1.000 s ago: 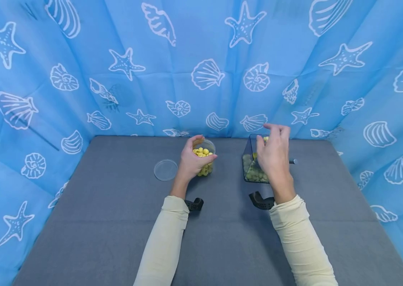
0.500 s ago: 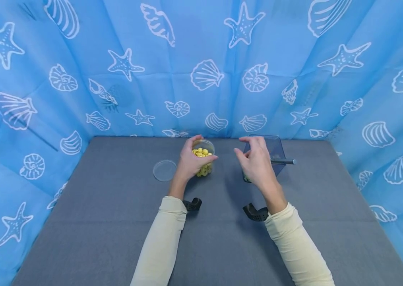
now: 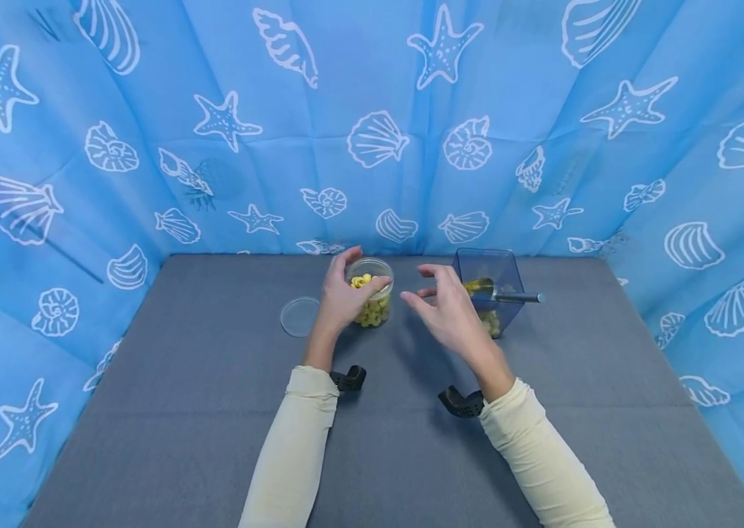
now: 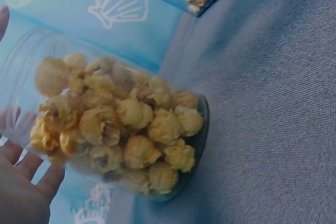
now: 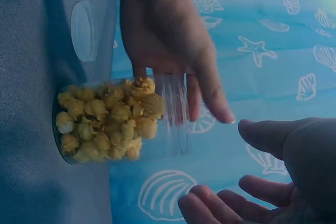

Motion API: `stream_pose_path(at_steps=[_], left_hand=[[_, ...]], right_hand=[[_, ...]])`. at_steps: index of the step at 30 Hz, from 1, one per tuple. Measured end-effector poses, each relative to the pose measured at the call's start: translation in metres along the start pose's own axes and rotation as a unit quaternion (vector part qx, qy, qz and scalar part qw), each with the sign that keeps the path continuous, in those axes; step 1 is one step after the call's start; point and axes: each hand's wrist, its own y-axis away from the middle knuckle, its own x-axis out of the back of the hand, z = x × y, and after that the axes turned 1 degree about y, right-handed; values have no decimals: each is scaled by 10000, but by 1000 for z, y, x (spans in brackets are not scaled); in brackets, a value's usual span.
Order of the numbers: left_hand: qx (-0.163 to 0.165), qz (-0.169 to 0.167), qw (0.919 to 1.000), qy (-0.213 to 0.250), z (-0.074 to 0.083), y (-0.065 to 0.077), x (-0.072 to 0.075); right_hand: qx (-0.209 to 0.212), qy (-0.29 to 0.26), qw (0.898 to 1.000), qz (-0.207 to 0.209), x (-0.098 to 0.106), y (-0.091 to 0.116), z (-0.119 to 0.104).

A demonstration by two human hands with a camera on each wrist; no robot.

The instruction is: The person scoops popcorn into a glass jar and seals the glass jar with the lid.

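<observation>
A clear round jar (image 3: pixel 373 312) of yellow popcorn stands upright and without a lid on the grey table. My left hand (image 3: pixel 342 297) holds it near the rim from the left, fingers behind and thumb across the front. My right hand (image 3: pixel 447 312) hovers to the right of the jar, apart from it, its fingers loosely bent with nothing between them. In the right wrist view, the right hand's fingertips (image 5: pixel 199 203) hang near the jar's mouth. Behind this hand stands a bluish see-through bin (image 3: pixel 509 270) with popcorn; a metal scoop (image 3: pixel 511 297) lies in it, handle sticking out right.
A clear round lid (image 3: pixel 300 317) lies flat on the table (image 3: pixel 213 381), left of the jar. Close behind the table's far edge hangs a blue curtain (image 3: pixel 319 169) printed with shells and starfish. It also runs along both sides.
My right hand has moved left from above the bin to near the jar, uncovering the scoop. The left hand stays at the jar.
</observation>
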Motion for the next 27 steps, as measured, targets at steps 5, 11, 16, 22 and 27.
stream_pose_path(at_steps=[5, 11, 16, 22, 27], left_hand=[[-178, 57, 9998, 20, 0, 1, 6], [-341, 296, 9989, 93, 0, 5, 20], [-310, 492, 9983, 52, -4, 9, 31], [-57, 706, 9970, -314, -9, 16, 40], [185, 819, 9932, -806, -17, 25, 49]], right_hand=[[7, -210, 9997, -158, -7, -5, 1], [-145, -501, 9982, -283, -18, -14, 5], [-213, -682, 9962, -497, -27, -22, 13], [-207, -830, 9940, -674, -40, -34, 24], [-255, -995, 9917, -767, -46, -43, 30]])
